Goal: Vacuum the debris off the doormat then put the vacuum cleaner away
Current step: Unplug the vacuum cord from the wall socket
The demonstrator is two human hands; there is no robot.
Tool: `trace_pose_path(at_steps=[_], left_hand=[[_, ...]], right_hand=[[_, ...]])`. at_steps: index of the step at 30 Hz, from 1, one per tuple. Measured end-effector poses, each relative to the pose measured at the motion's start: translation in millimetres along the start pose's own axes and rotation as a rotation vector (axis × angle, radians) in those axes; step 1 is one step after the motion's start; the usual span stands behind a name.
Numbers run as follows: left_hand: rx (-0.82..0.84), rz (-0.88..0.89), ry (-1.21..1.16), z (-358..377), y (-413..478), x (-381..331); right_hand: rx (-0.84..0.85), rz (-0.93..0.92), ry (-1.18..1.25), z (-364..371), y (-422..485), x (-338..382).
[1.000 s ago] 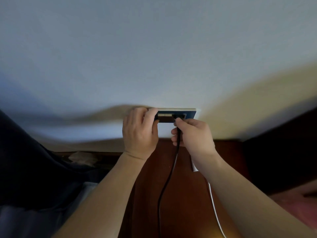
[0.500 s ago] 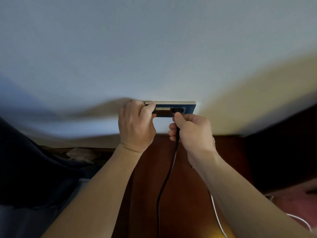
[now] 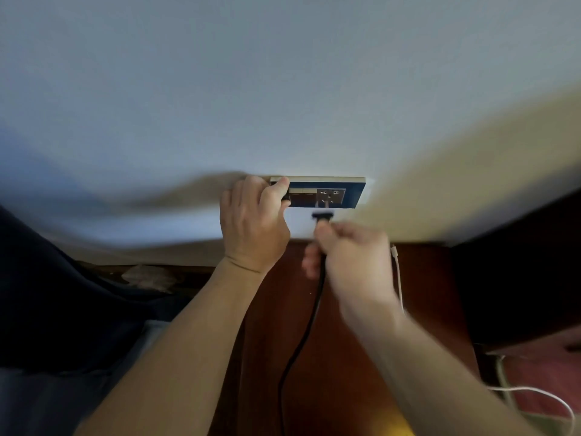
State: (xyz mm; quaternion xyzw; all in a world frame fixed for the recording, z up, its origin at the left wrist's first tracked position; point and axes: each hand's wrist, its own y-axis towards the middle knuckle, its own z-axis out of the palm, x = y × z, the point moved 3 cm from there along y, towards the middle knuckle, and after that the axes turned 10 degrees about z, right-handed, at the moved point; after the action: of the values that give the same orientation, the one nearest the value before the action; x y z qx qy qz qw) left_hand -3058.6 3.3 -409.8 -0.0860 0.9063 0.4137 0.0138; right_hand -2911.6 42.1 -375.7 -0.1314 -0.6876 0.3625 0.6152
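Right grip [image 3: 352,256] was clenched round the black cord [image 3: 301,341] right behind the plug [image 3: 322,216], blurred by motion. The plug sat just below the socket [image 3: 330,196], apart from it, head aimed up at the wall [image 3: 283,89], prongs not visible. The cord's long axis ran from the plug straight back toward the body over the brown surface [image 3: 434,294]. Left grip [image 3: 253,228] was curled at the left end of the socket panel [image 3: 356,191], thumb on its front, bracing it. The right grip was nearer the plug, with the socket directly above it. Vacuum cleaner and doormat were out of view. This looked like the unplug stage of putting away. Next would likely be drawing the cord back from the wall. A white cable [image 3: 397,278] near the surface's right edge, beside the right wrist, could snag.
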Motion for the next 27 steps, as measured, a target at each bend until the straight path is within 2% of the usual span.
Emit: trace_pose_path(at_steps=[4, 9, 15, 22, 27], left_hand=[[0.024, -0.007, -0.016, -0.1, -0.9, 1.4], [0.049, 0.018, 0.008, -3.9, -0.6, -1.8], [0.125, -0.053, -0.014, -22.0, -5.2, -14.5], [0.204, -0.255, -0.226, -59.2, -24.4, -28.5], [0.357, -0.458, -0.352, -85.3, -47.1, -42.0]], right_hand=[[0.019, 0.116, 0.102, -13.9, -25.1, -33.5], [0.047, 0.021, 0.083, -16.7, -22.5, -13.2], [0.064, 0.018, 0.019, -17.9, -28.0, -12.0], [0.060, 0.045, 0.017, -16.8, -36.8, -2.9], [0.039, 0.044, -0.001, -11.5, -42.9, 1.4]])
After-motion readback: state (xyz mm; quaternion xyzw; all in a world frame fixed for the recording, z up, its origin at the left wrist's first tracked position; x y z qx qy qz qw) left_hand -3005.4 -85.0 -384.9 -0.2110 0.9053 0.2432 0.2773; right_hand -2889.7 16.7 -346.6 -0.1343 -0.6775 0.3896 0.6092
